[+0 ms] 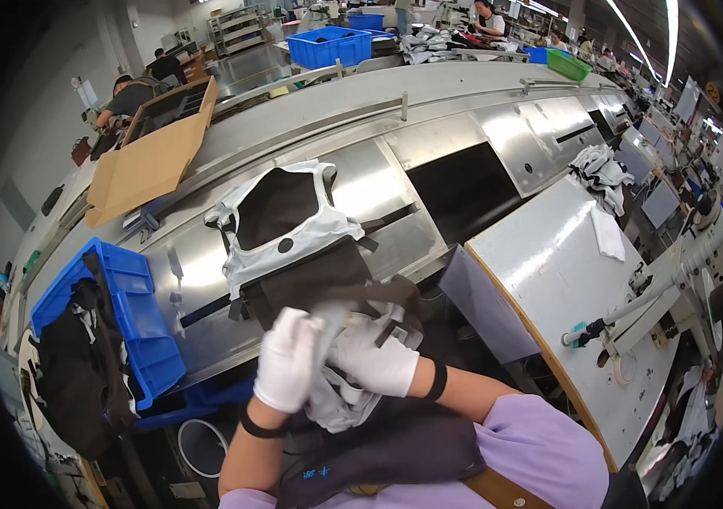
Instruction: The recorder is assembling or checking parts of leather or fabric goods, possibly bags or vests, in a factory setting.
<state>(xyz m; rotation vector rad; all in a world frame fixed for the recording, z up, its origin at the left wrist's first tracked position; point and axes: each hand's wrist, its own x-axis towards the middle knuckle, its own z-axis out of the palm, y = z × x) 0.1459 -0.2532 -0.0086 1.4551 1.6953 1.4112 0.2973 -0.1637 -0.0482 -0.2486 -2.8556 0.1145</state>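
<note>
Workshop: sewing machine (648, 321), piled garments (603, 174)

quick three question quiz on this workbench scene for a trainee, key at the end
1. True or false: the person's left hand and right hand both wear white gloves.

2. The open rectangular plastic bin nearest the person is: (a) green, (b) blue, (c) red.

3. Fill in: the pale grey and black fabric piece beyond the hands lies on a shiny ____ bench.

Key: 1 true; 2 b; 3 metal.
</note>
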